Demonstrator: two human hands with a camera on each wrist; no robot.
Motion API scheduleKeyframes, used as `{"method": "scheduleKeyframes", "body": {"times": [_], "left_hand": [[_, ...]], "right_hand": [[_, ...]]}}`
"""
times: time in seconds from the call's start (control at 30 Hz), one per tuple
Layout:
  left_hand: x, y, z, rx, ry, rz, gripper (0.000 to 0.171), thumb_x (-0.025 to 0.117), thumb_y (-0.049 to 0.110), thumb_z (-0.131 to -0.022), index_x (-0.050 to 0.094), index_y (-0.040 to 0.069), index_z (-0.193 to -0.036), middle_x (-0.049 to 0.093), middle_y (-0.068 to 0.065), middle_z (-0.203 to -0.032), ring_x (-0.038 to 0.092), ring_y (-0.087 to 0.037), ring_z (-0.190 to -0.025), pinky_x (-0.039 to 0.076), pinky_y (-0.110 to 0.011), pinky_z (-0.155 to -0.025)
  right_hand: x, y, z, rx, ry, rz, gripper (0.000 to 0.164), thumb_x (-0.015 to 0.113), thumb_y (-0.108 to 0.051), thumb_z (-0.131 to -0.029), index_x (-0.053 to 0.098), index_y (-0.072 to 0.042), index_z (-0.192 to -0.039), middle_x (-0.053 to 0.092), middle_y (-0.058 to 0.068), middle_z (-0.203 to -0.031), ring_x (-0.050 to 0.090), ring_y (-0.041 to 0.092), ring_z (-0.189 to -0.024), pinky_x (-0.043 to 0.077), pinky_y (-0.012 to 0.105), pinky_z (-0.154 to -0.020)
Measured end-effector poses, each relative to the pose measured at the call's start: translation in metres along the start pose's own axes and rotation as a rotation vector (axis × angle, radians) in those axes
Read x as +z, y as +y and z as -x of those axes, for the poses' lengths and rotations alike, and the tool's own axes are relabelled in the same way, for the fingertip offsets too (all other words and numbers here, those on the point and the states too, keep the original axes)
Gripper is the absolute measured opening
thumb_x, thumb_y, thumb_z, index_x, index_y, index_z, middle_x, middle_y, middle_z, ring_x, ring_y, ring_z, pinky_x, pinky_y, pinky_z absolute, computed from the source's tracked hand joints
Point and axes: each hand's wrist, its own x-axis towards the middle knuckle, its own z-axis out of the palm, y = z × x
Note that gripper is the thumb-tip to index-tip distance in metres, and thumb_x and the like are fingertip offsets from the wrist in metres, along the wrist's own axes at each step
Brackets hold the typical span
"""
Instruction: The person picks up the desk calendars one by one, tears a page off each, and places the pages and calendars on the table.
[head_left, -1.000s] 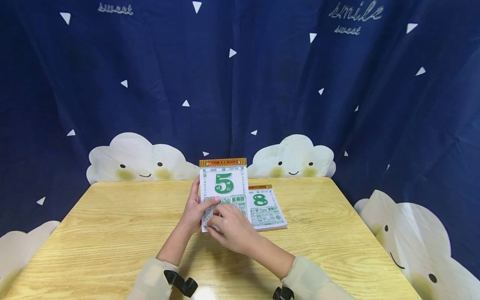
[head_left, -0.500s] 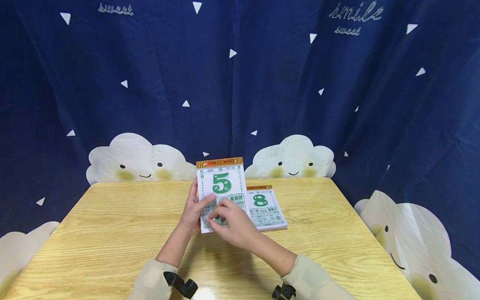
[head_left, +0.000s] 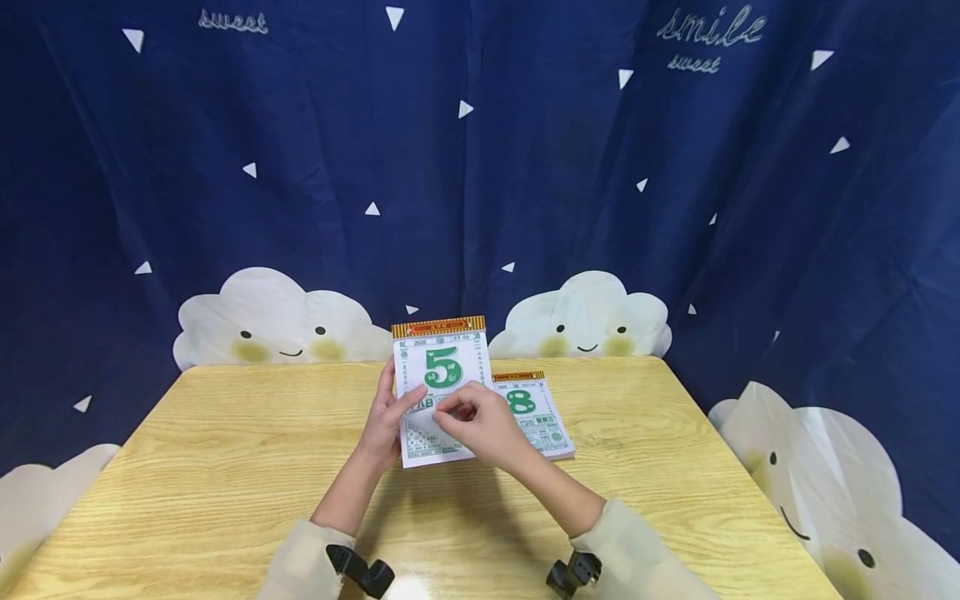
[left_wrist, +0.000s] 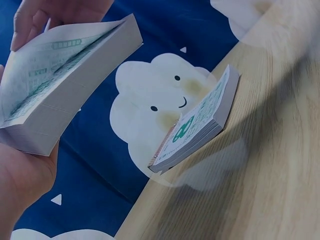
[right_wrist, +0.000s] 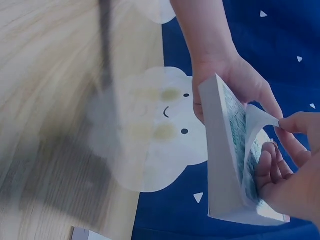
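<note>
A thick tear-off calendar (head_left: 444, 367) with a large green 5 and a gold-and-red striped top band is held up over the table, tilted toward me. My left hand (head_left: 384, 423) grips its left side, thumb across the front and fingers behind. With thumb and forefinger my right hand (head_left: 486, 427) pinches the lower left corner of the top sheet (right_wrist: 257, 117). That sheet is peeled up and curls away from the block in both wrist views, while the printed page beneath shows. Its upper part lies flat under the band.
Just right of the held block, a second tear-off calendar (head_left: 542, 433) with a green 8 lies face up on the wooden table (head_left: 247, 467). A dark blue curtain (head_left: 420, 150) with white triangles and smiling clouds hangs behind the table's far edge.
The right hand has taken the top sheet's corner and drawn it up and to the right, baring the page below. The calendar has shifted slightly left; the left hand keeps its grip.
</note>
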Motion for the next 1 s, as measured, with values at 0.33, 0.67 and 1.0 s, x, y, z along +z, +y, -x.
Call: {"method": "scheduleKeyframes", "body": {"times": [0.33,0.67,1.0], "left_hand": [[-0.001,-0.001,0.001,-0.023,0.006,0.002,0.067,0.043,0.006,-0.094,0.010,0.034,-0.146,0.066,0.011,-0.108,0.068,-0.011,-0.087,0.058,-0.028,-0.074],[0.001,0.001,0.001,-0.015,-0.036,0.014,0.065,0.043,0.005,-0.094,0.012,0.033,-0.144,0.065,0.010,-0.106,0.068,-0.013,-0.090,0.059,-0.032,-0.077],[0.000,0.000,0.002,-0.028,-0.015,0.018,0.072,0.046,0.003,-0.091,0.009,0.031,-0.147,0.064,0.009,-0.107,0.068,-0.014,-0.090,0.059,-0.033,-0.076]], "right_hand": [[-0.017,0.003,-0.011,0.195,0.107,-0.194,0.010,0.071,-0.013,-0.080,0.071,-0.004,-0.085,0.066,0.005,-0.080,0.052,0.007,-0.066,0.044,0.016,-0.057],[-0.038,0.001,-0.021,0.256,0.191,-0.318,0.016,0.068,-0.010,-0.081,0.068,0.003,-0.091,0.060,-0.006,-0.071,0.052,0.004,-0.063,0.049,0.019,-0.056],[-0.048,-0.005,-0.022,0.236,0.201,-0.352,0.018,0.067,-0.011,-0.083,0.067,0.004,-0.093,0.058,-0.008,-0.068,0.051,0.010,-0.061,0.043,0.016,-0.050]]}}
